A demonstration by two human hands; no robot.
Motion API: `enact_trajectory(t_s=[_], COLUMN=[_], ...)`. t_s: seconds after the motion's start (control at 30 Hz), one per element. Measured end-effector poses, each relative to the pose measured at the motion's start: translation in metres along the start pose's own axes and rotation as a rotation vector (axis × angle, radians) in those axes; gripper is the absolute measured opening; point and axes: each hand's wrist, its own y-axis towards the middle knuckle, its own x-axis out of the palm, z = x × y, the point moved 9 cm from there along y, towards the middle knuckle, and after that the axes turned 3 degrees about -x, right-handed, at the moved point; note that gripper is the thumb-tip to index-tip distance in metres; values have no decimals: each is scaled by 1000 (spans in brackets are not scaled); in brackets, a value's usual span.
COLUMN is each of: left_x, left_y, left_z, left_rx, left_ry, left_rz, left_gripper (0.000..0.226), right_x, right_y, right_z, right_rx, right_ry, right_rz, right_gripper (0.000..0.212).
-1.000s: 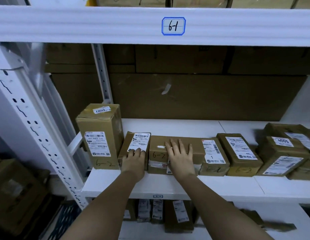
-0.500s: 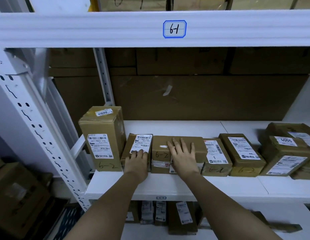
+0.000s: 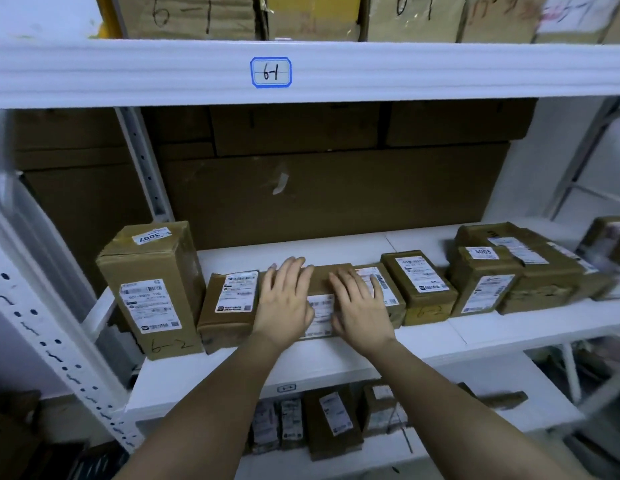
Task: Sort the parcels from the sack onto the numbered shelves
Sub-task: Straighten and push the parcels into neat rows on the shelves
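Note:
A flat brown parcel [image 3: 322, 282] lies on the white middle shelf [image 3: 336, 355], in a row of taped cardboard parcels. My left hand [image 3: 284, 303] lies flat on its left part with straight fingers. My right hand [image 3: 360, 306] presses flat on its right part, over the white label. A small labelled parcel [image 3: 229, 306] touches it on the left, and another labelled parcel [image 3: 384, 289] sits against its right side. A tall box [image 3: 152, 289] marked 6-2 and 3007 stands at the left end.
The beam above carries a tag 6-1 [image 3: 270, 72], with boxes marked 6-1 on top. More parcels [image 3: 419, 282] and a stack tagged 4005 [image 3: 485, 278] fill the right of the shelf. Large cartons stand behind. Parcels [image 3: 333, 417] sit on the lower shelf. A white upright [image 3: 52, 341] borders the left.
My left hand has moved right from the small labelled parcel onto the flat parcel, beside my right hand. The view has shifted upward and closer.

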Motion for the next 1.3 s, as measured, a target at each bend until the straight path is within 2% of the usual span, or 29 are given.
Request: enact_trajectory(t_s=[0.13, 0.37, 0.43, 0.57, 0.7, 0.93, 1.3], left_x=[4, 34, 50, 77, 100, 128, 138], left_y=[17, 51, 57, 73, 82, 92, 92], left_z=[62, 177, 209, 266, 295, 310, 313], left_rx=[116, 136, 150, 69, -97, -222, -218], left_ry=[43, -30, -58, -60, -101, -85, -38], left_rz=[-41, -164, -255, -413, -572, -803, -854], left_gripper=[67, 73, 75, 80, 84, 87, 91], right_x=[-6, -8, -5, -1, 12, 33, 40], right_y=[-22, -61, -70, -76, -69, -54, -54], right_z=[46, 165, 200, 272, 322, 355, 363], right_rx=[58, 156, 151, 155, 128, 65, 14], right_ry=[-32, -76, -87, -126, -160, 1, 39], right_rz=[-16, -56, -68, -94, -233, -348, -309], right_gripper=[81, 80, 81, 80, 82, 86, 84])
